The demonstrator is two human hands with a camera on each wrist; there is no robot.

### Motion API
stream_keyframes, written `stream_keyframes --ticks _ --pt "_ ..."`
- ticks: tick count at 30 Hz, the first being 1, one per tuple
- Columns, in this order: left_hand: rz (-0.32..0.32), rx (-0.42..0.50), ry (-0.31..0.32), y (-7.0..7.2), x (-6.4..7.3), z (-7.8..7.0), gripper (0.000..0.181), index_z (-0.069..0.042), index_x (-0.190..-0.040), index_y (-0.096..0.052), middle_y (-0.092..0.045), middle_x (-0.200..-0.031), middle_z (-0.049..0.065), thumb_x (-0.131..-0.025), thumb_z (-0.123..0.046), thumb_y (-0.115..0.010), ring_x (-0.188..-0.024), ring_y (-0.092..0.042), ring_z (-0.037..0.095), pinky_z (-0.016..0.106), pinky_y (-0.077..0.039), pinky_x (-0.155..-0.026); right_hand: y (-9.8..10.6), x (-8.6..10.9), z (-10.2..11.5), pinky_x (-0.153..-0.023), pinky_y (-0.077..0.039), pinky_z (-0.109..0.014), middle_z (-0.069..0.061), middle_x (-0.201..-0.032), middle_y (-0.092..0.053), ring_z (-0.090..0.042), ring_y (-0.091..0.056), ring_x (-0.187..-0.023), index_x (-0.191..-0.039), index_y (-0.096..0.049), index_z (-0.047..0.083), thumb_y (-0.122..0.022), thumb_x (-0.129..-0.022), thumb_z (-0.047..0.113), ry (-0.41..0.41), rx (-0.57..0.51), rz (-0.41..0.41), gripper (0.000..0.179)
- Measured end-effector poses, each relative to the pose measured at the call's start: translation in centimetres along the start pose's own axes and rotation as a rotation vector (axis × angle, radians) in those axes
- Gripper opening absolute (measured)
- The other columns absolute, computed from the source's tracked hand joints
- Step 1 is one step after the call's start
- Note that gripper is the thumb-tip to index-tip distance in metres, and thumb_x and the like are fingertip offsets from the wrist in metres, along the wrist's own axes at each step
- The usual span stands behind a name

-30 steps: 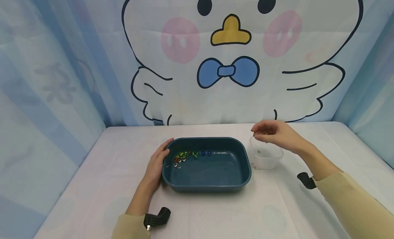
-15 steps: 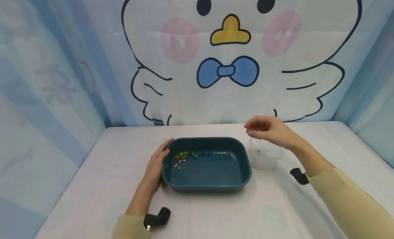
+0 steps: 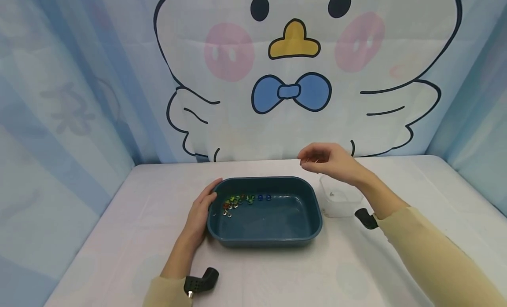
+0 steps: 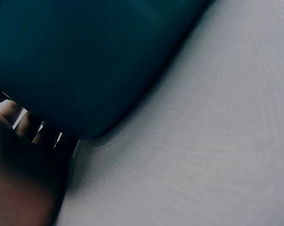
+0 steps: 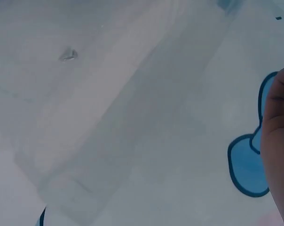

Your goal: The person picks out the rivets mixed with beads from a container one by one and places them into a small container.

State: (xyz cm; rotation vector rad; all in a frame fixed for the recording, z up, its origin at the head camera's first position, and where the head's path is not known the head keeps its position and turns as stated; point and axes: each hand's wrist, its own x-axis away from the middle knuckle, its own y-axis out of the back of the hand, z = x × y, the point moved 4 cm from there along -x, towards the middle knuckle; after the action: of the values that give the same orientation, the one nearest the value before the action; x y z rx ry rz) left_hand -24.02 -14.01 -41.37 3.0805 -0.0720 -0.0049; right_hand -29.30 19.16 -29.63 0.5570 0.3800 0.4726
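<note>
A dark teal rectangular tray (image 3: 265, 228) stands on the table in the head view. Green, amber, blue and clear glass marbles (image 3: 239, 199) lie toward its left and back. My left hand (image 3: 198, 214) holds the tray's left end, thumb at the rim and fingers along the outer wall; the left wrist view shows the tray's side close up. Behind the tray's right corner, above the table, my right hand (image 3: 332, 162) has its fingers and thumb curled together. Small clear pieces (image 3: 315, 160) glint between them, too small to tell exactly.
A clear plastic container (image 3: 340, 201) stands against the tray's right side, with a small clear piece (image 3: 332, 194) inside. A curtain with a printed cartoon (image 3: 293, 122) hangs behind the white-covered table (image 3: 309, 276).
My right hand has moved left and slightly up, from over the clear container toward the tray's back right corner. My left hand and the tray stay put.
</note>
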Motion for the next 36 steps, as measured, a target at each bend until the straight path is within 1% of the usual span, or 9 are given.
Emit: stream_keyframes --ticks 5,13,18,28,36 --pt "0.004 0.006 -0.002 0.0 0.0 0.0 0.047 -0.017 -0.154 -0.043 -0.035 -0.160 0.004 -0.109 -0.022 -0.033 -0.150 -0.024 0.024 0.049 -0.015 -0.121 -0.6 -1.1 0.9 -0.081 -0.054 -0.030 -0.009 -0.104 -0.067 -0.026 -0.062 -0.092 -0.115 -0.070 0.004 -0.070 -0.095 0.012 0.026 -0.003 0.007 0.022" --pt "0.000 0.001 0.007 0.0 0.0 0.0 0.047 -0.017 -0.154 -0.043 -0.035 -0.160 0.005 -0.109 -0.022 -0.032 -0.150 -0.022 0.024 0.049 -0.014 -0.121 -1.9 -2.6 2.2 -0.081 -0.054 -0.032 -0.010 -0.103 -0.067 -0.027 -0.063 -0.092 -0.116 -0.069 0.003 -0.071 -0.094 0.010 0.058 -0.065 0.037 0.023" --pt "-0.003 0.005 0.008 -0.1 -0.1 0.0 0.047 -0.018 -0.154 -0.043 -0.035 -0.160 0.004 -0.109 -0.023 -0.032 -0.150 -0.023 0.024 0.049 -0.015 -0.121 -2.4 -3.3 2.9 -0.079 -0.053 -0.033 -0.009 -0.102 -0.067 -0.026 -0.062 -0.089 -0.117 -0.070 0.005 -0.071 -0.094 0.010 0.063 -0.045 0.049 0.023" --pt "-0.006 0.006 0.004 0.0 -0.1 0.1 0.047 -0.018 -0.154 -0.043 -0.035 -0.161 0.004 -0.109 -0.023 -0.032 -0.150 -0.022 0.025 0.050 -0.014 -0.121 -4.0 -4.9 4.3 -0.079 -0.053 -0.037 -0.007 -0.102 -0.067 -0.026 -0.061 -0.089 -0.116 -0.070 0.006 -0.070 -0.095 0.011 0.113 -0.031 0.093 0.022" --pt "-0.008 0.006 0.006 0.0 -0.1 0.1 0.047 -0.018 -0.154 -0.044 -0.035 -0.160 0.004 -0.109 -0.023 -0.032 -0.150 -0.023 0.024 0.049 -0.014 -0.121 -5.0 -5.8 5.2 -0.082 -0.054 -0.038 -0.008 -0.100 -0.068 -0.025 -0.062 -0.090 -0.115 -0.070 0.005 -0.070 -0.093 0.010 0.145 -0.069 0.123 0.022"
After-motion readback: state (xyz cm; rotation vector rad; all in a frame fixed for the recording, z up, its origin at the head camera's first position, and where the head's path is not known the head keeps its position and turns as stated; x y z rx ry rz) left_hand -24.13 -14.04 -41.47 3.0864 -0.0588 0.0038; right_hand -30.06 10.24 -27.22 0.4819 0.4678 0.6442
